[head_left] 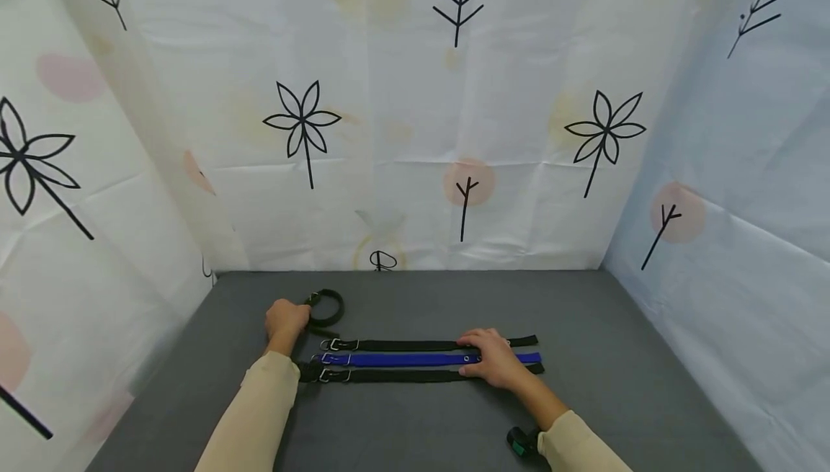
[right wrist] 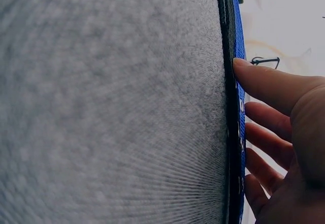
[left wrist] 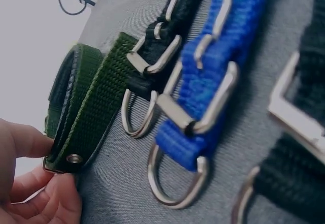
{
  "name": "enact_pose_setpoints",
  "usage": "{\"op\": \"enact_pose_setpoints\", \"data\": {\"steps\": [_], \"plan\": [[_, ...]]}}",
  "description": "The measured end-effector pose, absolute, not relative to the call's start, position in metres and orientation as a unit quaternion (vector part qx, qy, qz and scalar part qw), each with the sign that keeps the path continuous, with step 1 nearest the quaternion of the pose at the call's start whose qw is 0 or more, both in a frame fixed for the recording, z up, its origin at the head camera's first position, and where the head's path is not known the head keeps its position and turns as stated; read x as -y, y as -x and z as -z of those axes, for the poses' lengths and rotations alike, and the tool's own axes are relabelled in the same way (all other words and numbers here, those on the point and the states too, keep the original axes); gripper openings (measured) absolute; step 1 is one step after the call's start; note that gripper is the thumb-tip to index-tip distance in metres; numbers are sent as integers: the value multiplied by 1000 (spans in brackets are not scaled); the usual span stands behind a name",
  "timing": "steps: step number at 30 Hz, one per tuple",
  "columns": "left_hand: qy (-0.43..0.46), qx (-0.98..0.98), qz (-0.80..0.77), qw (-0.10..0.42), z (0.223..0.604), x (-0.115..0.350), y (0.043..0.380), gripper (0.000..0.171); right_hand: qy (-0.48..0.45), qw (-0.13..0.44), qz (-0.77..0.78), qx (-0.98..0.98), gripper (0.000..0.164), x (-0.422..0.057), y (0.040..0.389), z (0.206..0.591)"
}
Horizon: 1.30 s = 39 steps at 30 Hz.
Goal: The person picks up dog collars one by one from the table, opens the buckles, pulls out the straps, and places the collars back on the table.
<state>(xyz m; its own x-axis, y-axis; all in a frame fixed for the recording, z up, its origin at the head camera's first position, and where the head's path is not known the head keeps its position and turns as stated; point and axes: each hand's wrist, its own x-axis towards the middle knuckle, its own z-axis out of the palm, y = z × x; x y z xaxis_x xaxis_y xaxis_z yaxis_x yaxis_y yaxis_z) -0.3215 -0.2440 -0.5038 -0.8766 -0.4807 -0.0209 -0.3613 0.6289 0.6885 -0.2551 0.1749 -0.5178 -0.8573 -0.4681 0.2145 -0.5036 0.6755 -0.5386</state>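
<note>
My left hand [head_left: 285,322] pinches a dark green webbing collar [left wrist: 104,87] by its end with a metal eyelet, thumb and fingers on either side. The collar curls into a loop at the far left. Beside it three buckled collars lie flat and parallel: a far black collar [head_left: 402,346], a blue collar [head_left: 402,360] and a near black collar [head_left: 402,376]. Their buckles and D-rings point left. My right hand [head_left: 498,358] rests across their right ends with fingers spread; in the right wrist view its thumb [right wrist: 269,79] touches the straps.
The grey tabletop [head_left: 415,429] runs back to a white patterned cloth [head_left: 402,133] hanging behind and at both sides. A dark wrist device [head_left: 521,442] shows by the right sleeve [head_left: 580,444].
</note>
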Motion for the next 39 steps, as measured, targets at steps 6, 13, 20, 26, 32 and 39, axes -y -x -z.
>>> {"op": "enact_pose_setpoints", "data": {"steps": [6, 13, 20, 26, 32, 39], "plan": [[-194, 920, 331, 85, 502, 244, 321, 26, -264, 26, -303, 915, 46, -174, 254, 516], [-176, 934, 311, 26, 496, 237, 314, 37, -257, 25, -302, 918, 46, -174, 254, 517], [-170, 945, 276, -32, 494, 232, 303, 57, -258, 24, -301, 918, 46, -174, 255, 518], [-179, 938, 296, -12, 491, 233, 305, 34, -259, 27, -302, 917, 46, -174, 254, 517], [-178, 924, 334, 48, 490, 232, 308, 30, -263, 30, -303, 916, 47, -175, 254, 518], [-136, 891, 412, 133, 482, 218, 312, 33, -263, 33, -300, 916, 47, -175, 255, 519]]}}
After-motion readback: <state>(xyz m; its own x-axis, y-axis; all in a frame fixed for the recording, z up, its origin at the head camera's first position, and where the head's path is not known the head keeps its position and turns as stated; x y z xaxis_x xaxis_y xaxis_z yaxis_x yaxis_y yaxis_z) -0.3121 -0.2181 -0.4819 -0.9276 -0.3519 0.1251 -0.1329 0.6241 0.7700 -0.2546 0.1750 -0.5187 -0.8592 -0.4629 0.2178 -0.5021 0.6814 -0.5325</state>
